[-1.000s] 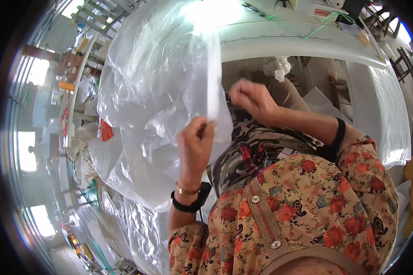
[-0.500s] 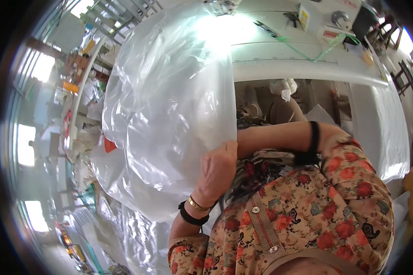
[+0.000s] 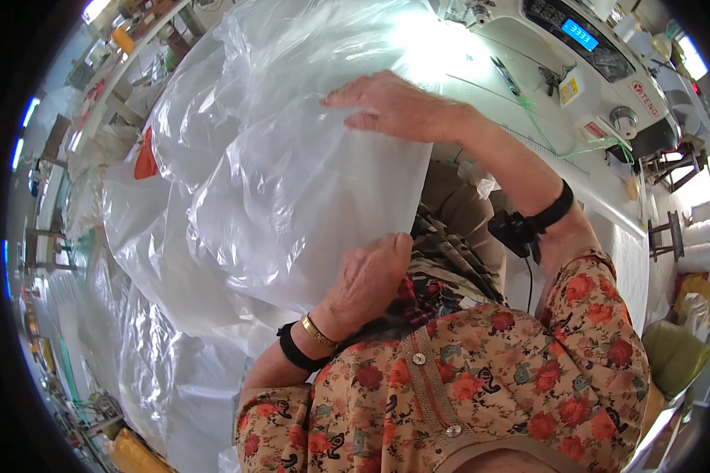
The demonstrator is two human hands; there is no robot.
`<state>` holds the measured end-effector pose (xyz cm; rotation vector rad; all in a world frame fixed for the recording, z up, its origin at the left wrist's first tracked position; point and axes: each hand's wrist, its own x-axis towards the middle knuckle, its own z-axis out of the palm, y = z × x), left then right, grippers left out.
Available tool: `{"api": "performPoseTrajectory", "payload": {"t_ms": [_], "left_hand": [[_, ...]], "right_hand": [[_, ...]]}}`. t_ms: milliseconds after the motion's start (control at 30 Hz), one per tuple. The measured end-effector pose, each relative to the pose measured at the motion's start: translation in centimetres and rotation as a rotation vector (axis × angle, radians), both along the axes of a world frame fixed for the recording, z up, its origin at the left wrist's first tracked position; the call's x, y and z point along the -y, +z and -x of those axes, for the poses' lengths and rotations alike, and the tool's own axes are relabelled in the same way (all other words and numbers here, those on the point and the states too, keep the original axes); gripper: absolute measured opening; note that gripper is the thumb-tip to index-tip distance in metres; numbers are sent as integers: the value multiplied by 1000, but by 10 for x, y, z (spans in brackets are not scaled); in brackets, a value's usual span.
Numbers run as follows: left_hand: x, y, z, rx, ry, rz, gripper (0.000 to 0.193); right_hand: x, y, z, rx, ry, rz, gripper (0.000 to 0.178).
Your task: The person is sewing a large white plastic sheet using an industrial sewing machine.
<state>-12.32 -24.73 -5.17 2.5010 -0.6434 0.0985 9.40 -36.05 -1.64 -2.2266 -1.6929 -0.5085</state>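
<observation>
A large sheet of clear plastic film (image 3: 292, 189) spreads over the left and middle of the view, wrinkled and shiny, with a fairly straight right edge. Low on that edge, my left hand (image 3: 371, 280) is closed on the film, its fingers curled over it. Higher up, my right hand (image 3: 390, 106) reaches across from the right with its fingers stretched out over the film's surface. Its palm side is hidden, so contact with the film is hard to judge. The film's top end runs under the bright light of a white sewing machine (image 3: 607, 63).
Thin tweezers (image 3: 506, 76) and green thread (image 3: 540, 126) lie on the white machine table (image 3: 560, 150). An orange-red thing (image 3: 146, 155) shows beside the film at left. Thread cones (image 3: 704, 240) and a dark stool (image 3: 667, 236) stand at the right. A crumpled white bundle (image 3: 479, 177) sits below the table edge.
My right hand has come up from beside my left hand onto the film's upper part. My left hand keeps its grip low on the edge. The view has turned, showing more of the machine.
</observation>
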Motion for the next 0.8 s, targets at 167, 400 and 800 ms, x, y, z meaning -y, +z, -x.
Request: {"api": "performPoseTrajectory", "payload": {"t_ms": [167, 400, 800], "left_hand": [[-8, -4, 0, 29, 65, 110, 13], [-10, -5, 5, 4, 115, 215, 27], [-10, -6, 9, -59, 196, 151, 42]], "right_hand": [[59, 33, -30, -91, -320, -18, 21], [91, -19, -53, -40, -517, 25, 19], [79, -27, -62, -62, -590, -135, 17]]}}
